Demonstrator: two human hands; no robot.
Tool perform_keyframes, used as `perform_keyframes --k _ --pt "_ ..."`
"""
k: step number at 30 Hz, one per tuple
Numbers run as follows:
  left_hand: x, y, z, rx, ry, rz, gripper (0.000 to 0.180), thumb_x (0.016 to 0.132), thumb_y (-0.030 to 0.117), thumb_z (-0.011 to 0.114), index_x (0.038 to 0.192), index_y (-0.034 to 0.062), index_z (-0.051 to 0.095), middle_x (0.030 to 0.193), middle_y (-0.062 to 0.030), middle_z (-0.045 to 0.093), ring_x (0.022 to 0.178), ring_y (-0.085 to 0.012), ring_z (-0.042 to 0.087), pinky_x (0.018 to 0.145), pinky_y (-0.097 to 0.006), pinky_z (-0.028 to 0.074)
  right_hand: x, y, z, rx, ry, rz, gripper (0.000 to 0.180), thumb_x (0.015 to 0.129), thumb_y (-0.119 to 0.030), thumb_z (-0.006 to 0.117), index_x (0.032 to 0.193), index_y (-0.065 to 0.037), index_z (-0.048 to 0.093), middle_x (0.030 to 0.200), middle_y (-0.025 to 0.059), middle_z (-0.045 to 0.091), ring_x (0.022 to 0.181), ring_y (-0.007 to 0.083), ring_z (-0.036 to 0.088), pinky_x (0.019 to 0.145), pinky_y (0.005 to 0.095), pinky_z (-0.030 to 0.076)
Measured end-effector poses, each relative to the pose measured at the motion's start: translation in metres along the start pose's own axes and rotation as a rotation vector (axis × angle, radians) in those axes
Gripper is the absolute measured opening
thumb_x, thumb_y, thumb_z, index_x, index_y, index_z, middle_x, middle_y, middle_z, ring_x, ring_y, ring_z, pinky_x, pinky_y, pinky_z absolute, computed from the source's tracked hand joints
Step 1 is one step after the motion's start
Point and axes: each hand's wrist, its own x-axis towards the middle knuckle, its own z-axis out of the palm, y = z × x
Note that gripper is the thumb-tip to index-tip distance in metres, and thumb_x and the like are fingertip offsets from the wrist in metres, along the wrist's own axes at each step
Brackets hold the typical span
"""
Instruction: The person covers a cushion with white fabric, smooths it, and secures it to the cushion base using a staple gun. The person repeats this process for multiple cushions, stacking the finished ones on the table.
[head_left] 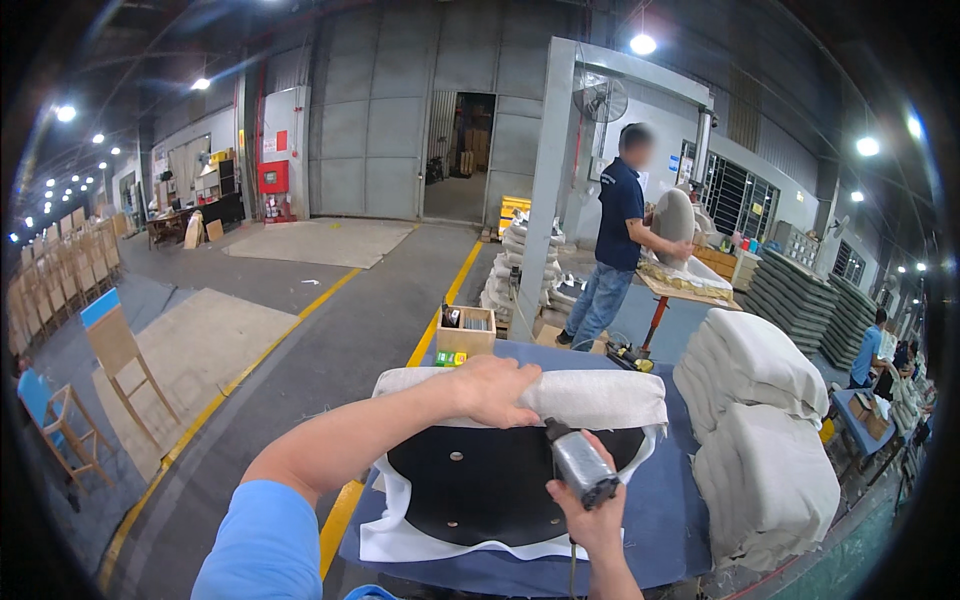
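Observation:
An upholstered seat piece lies upside down on the blue-topped table (665, 500). Its black backing panel (470, 490) faces up, with white lining (450, 548) spread out around the edges. Along the far side runs a padded roll of pale fabric (600, 397). My left hand (492, 390) grips this roll from above, thumb near the panel's edge. In my right hand (590, 500) is a grey and black staple gun (578, 465), its nose at the seam between fabric and panel. A hose hangs below it.
Stacked pale cushions (765, 430) stand at the table's right. Beyond the far edge are a wooden box (465, 330) and a green-yellow carton (450, 358). A co-worker (612, 230) handles a round cushion (674, 225) at another table. Chairs (130, 360) stand at left.

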Motion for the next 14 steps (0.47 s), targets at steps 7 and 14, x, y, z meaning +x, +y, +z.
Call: perform_keyframes --k 7,14 --pt "0.0 0.0 0.0 -0.025 -0.008 0.026 0.072 0.087 0.042 0.073 0.142 0.003 0.05 0.119 -0.0281 0.068 0.114 -0.0455 0.066 0.099 -0.051 0.053 0.009 0.017 0.018 -0.111 0.013 -0.086 0.075 0.085 -0.003 0.087 0.151 -0.001 0.051 0.129 0.0139 0.069 0.119 0.0201 0.065 0.104 0.033 0.05" --pt "0.001 -0.002 0.004 -0.053 0.021 0.051 0.067 0.088 0.043 0.074 0.137 0.0019 0.054 0.119 -0.0275 0.069 0.113 -0.0446 0.067 0.099 -0.052 0.053 0.013 0.023 0.024 -0.062 0.029 0.005 0.073 0.087 -0.004 0.086 0.152 -0.004 0.052 0.138 0.0169 0.067 0.126 0.0217 0.064 0.107 0.0349 0.05"
